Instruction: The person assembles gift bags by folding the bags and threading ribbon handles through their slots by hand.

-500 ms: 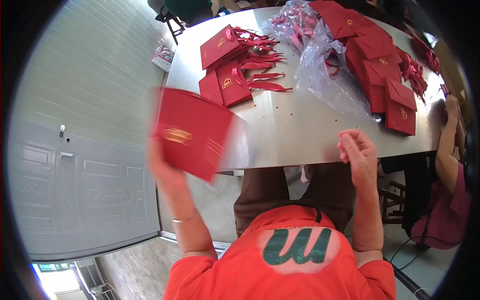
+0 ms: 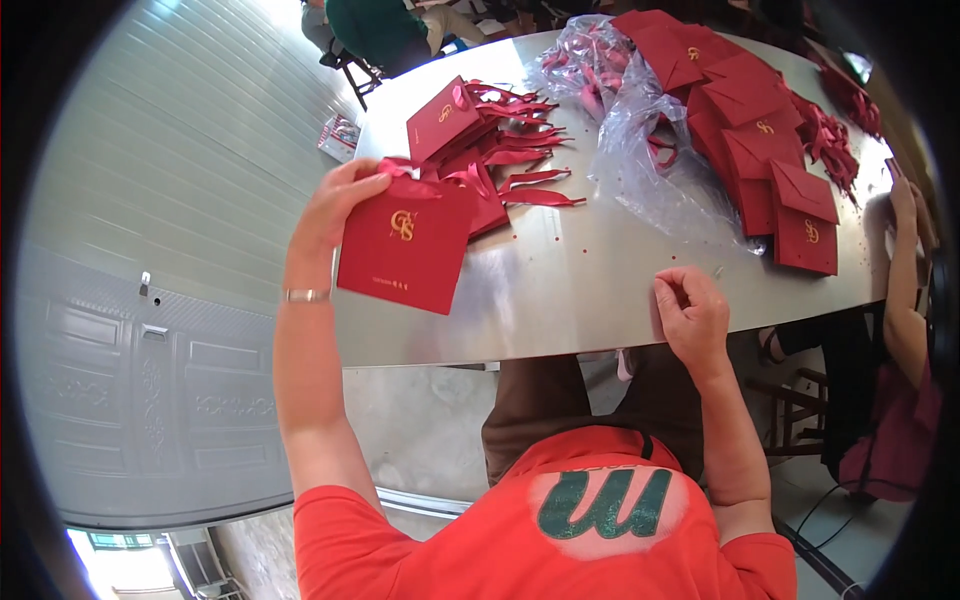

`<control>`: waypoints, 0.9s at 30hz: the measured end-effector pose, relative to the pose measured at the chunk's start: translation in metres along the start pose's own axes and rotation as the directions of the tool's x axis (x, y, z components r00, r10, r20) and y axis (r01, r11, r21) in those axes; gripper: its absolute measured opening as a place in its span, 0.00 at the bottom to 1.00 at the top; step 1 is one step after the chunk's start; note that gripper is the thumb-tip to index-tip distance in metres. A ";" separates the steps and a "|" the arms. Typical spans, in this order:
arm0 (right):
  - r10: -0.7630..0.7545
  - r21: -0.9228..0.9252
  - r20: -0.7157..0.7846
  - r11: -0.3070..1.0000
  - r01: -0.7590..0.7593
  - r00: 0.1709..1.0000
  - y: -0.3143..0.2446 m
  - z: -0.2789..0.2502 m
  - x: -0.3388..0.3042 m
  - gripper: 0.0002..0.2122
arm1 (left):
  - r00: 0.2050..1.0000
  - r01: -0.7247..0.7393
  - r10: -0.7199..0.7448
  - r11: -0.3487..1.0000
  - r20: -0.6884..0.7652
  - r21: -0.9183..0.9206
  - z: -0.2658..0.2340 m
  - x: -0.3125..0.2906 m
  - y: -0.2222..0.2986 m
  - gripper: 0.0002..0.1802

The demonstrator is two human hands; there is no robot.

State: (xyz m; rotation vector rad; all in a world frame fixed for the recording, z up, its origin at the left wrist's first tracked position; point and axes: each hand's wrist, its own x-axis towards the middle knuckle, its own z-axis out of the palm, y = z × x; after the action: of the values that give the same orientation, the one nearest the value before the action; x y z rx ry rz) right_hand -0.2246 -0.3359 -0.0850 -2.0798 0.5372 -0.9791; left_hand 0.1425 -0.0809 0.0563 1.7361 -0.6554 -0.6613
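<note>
Presently | red paper gift bag (image 2: pixel 405 250): flat, gold emblem on its face, red ribbon handles at the top, held over the near-left edge of the steel table (image 2: pixel 590 280) | left hand (image 2: pixel 335 205): fingers closed on the bag's upper corner | right hand (image 2: pixel 690 310): loosely curled, holding nothing, resting at the table's edge | stack of like bags (image 2: pixel 470 125): just beyond.
</note>
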 end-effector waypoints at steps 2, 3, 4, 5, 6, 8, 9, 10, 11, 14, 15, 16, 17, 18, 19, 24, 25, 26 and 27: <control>-0.053 -0.057 -0.007 0.997 0.052 0.999 0.001 0.000 0.001 0.02 | 0.995 0.007 -0.015 0.997 0.099 0.079 0.016 0.029 0.020 0.19; -0.052 -0.056 -0.015 0.997 0.051 0.999 0.003 0.002 0.001 0.02 | 0.995 0.003 -0.012 0.996 0.104 0.084 0.022 0.039 0.030 0.19; -0.061 -0.064 -0.016 0.996 0.059 0.998 0.004 0.002 0.001 0.02 | 0.990 -0.037 0.017 0.990 0.141 0.140 0.028 0.048 0.041 0.20; -0.069 -0.071 -0.017 0.995 0.068 0.997 0.005 0.001 0.000 0.02 | 0.983 -0.079 0.044 0.978 0.179 0.194 0.035 0.056 0.052 0.20; -0.064 -0.071 -0.025 0.996 0.063 0.998 0.006 0.001 0.000 0.02 | 0.982 -0.081 0.044 0.977 0.186 0.199 0.041 0.063 0.061 0.20; -0.081 -0.089 -0.023 0.993 0.078 0.996 0.005 -0.001 0.000 0.02 | 0.930 -0.096 -0.012 0.958 0.369 0.271 0.052 0.075 0.083 0.22; -0.072 -0.091 -0.034 0.994 0.068 0.997 0.006 -0.002 0.000 0.02 | 0.894 -0.037 -0.136 0.928 0.428 0.371 0.064 0.082 0.091 0.21; -0.103 -0.107 -0.044 0.989 0.098 0.994 0.005 -0.002 0.000 0.02 | 0.893 -0.041 -0.138 0.923 0.429 0.382 0.070 0.089 0.090 0.21; -0.135 -0.124 -0.053 0.984 0.128 0.989 0.004 -0.001 0.001 0.03 | 0.889 -0.173 -0.184 0.713 0.420 0.680 0.076 0.098 0.086 0.21; -0.149 -0.146 -0.060 0.979 0.139 0.987 0.001 0.002 0.001 0.03 | 0.892 -0.265 -0.278 0.319 0.357 0.910 0.089 0.117 0.066 0.21; -0.145 -0.146 -0.065 0.980 0.134 0.987 0.001 0.002 0.000 0.03 | 0.891 -0.240 -0.329 0.246 0.313 0.939 0.091 0.122 0.061 0.22; -0.151 -0.150 -0.067 0.979 0.139 0.986 0.001 0.002 0.000 0.03 | 0.889 -0.243 -0.331 0.243 0.316 0.939 0.091 0.126 0.058 0.22; -0.156 -0.153 -0.067 0.978 0.145 0.985 0.000 0.003 0.000 0.03 | 0.887 -0.249 -0.320 0.278 0.334 0.928 0.090 0.130 0.055 0.23; -0.152 -0.155 -0.069 0.978 0.140 0.986 0.001 0.003 -0.001 0.03 | 0.884 -0.256 -0.308 0.314 0.353 0.914 0.090 0.134 0.050 0.23; -0.163 -0.156 -0.070 0.976 0.150 0.984 0.001 0.003 -0.001 0.04 | 0.882 -0.257 -0.310 0.314 0.355 0.914 0.090 0.135 0.044 0.23; -0.174 -0.146 -0.083 0.976 0.161 0.981 -0.002 0.004 0.001 0.04 | 0.950 -0.302 0.217 0.444 0.225 0.844 0.073 0.114 -0.002 0.28; -0.184 -0.156 -0.079 0.973 0.170 0.980 0.000 0.003 0.001 0.05 | 0.926 -0.336 0.308 0.410 0.219 0.848 0.076 0.105 -0.008 0.29; -0.194 -0.166 -0.074 0.970 0.180 0.978 0.002 0.002 0.001 0.05 | 0.923 -0.349 0.304 0.410 0.234 0.843 0.080 0.094 -0.016 0.29; -0.186 -0.168 -0.082 0.971 0.171 0.979 0.003 0.001 0.001 0.05 | 0.906 -0.332 0.399 0.468 0.139 0.819 0.080 0.080 -0.025 0.30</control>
State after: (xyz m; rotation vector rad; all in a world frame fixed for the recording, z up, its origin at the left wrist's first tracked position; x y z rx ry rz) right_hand -0.2236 -0.3378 -0.0873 -2.2637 0.4985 -1.1798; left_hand 0.1425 -0.1847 0.0057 2.3482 -1.4150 0.0980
